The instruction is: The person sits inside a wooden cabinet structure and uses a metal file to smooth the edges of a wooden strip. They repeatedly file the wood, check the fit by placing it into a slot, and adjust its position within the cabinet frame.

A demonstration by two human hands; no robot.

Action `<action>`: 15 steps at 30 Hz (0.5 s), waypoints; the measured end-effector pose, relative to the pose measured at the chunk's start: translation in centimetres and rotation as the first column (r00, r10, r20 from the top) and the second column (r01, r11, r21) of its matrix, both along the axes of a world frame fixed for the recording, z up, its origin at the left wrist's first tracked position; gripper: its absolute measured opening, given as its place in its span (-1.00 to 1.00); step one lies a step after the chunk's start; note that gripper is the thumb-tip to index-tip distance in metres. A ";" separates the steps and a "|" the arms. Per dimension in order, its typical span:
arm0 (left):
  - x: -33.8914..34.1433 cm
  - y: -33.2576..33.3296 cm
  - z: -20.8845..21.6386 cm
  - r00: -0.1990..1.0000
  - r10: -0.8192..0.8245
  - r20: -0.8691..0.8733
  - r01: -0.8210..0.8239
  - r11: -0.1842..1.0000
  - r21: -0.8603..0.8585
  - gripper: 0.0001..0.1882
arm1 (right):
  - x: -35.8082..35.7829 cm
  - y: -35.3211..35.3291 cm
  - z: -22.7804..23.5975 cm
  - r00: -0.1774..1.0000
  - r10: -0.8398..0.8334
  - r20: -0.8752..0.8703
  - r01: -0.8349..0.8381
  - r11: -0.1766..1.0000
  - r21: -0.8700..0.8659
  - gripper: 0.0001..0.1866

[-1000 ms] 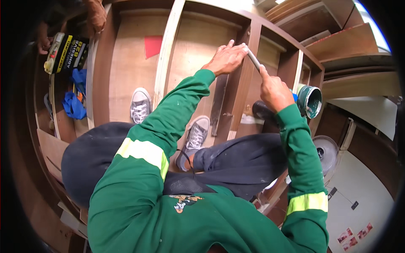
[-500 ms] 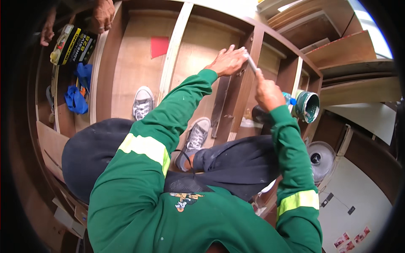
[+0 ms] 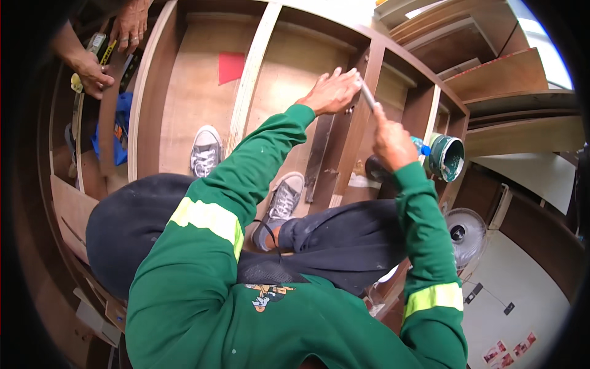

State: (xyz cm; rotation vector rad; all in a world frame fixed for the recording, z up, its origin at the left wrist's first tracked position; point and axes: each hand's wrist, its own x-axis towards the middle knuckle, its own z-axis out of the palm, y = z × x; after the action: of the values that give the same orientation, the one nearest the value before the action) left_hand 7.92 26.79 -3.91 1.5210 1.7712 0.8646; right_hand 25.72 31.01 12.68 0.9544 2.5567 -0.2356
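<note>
My right hand [image 3: 393, 142] is closed round the lower end of a slim, straight grey tool [image 3: 367, 95], its exact kind unclear. The tool slants up and left over a brown divider [image 3: 354, 132] of a large wooden frame. With fingers stretched out, my left hand [image 3: 330, 93] lies by the tool's far tip, its fingertips at or touching it. Whether they press on the tool or the wood, I cannot tell. My shoes, one of them a grey sneaker [image 3: 206, 149], stand inside the frame's compartments.
At upper left, another person's hands [image 3: 95, 75] are at a curved-looking brown strip [image 3: 109, 126], over a blue bag [image 3: 125, 111]. A red sheet [image 3: 231, 67] lies in one compartment. On the right are a paint-smeared tub [image 3: 447, 157], a blue-capped bottle [image 3: 421, 146], a fan [image 3: 464, 237] and stacked boards [image 3: 498, 74].
The other person's hands have shifted, and a brown strip now stands in front of the container and blue bag. My hands and the tool have hardly moved.
</note>
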 end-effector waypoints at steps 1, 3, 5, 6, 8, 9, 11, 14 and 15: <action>0.2 -0.5 0.9 0.999 -0.031 -0.032 0.032 0.999 0.018 -0.40 | 0.9 -0.4 0.6 1.000 -0.019 0.008 0.019 1.000 -0.007 -0.31; 0.7 -0.6 0.8 0.995 -0.070 -0.073 0.069 0.998 -0.008 -0.38 | 1.7 -0.5 -0.1 1.000 -0.006 0.017 0.006 1.000 -0.007 -0.30; 1.0 -0.7 0.3 0.999 -0.047 -0.019 0.047 0.998 -0.038 -0.37 | 2.2 -0.6 -1.0 0.999 -0.013 0.031 0.013 1.000 -0.002 -0.30; 1.2 -0.6 -0.2 0.999 -0.032 0.004 0.032 0.998 -0.053 -0.36 | 1.7 -0.7 -1.7 0.999 -0.022 0.034 0.022 1.000 0.004 -0.29; 1.2 -0.2 -1.7 0.991 0.071 0.117 -0.061 0.995 -0.085 -0.35 | -0.2 -0.5 -3.3 1.000 -0.016 0.002 0.016 1.000 0.007 -0.28; 0.4 0.6 -2.0 0.980 0.119 0.159 -0.106 0.990 -0.088 -0.35 | -1.0 0.2 -3.9 1.000 -0.007 -0.001 0.007 1.000 0.016 -0.30; -1.2 1.7 -2.3 0.998 0.044 0.038 -0.038 0.988 -0.153 -0.36 | -1.5 1.3 -5.5 1.000 0.020 -0.004 -0.020 0.999 0.036 -0.35; -1.7 1.8 -0.2 0.973 -0.152 -0.174 0.107 0.964 -0.242 -0.36 | 0.7 1.9 -4.8 0.999 0.043 -0.032 -0.044 0.998 -0.050 -0.32; -0.9 1.1 0.7 0.984 -0.135 -0.115 0.106 0.969 -0.222 -0.36 | 1.3 1.8 -4.4 0.998 0.052 -0.030 -0.054 0.995 -0.086 -0.31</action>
State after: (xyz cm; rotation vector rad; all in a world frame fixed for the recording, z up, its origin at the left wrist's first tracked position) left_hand 7.02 27.91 -3.25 1.5520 1.7783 0.5059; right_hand 27.04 32.82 8.26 0.8554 2.5700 -0.3441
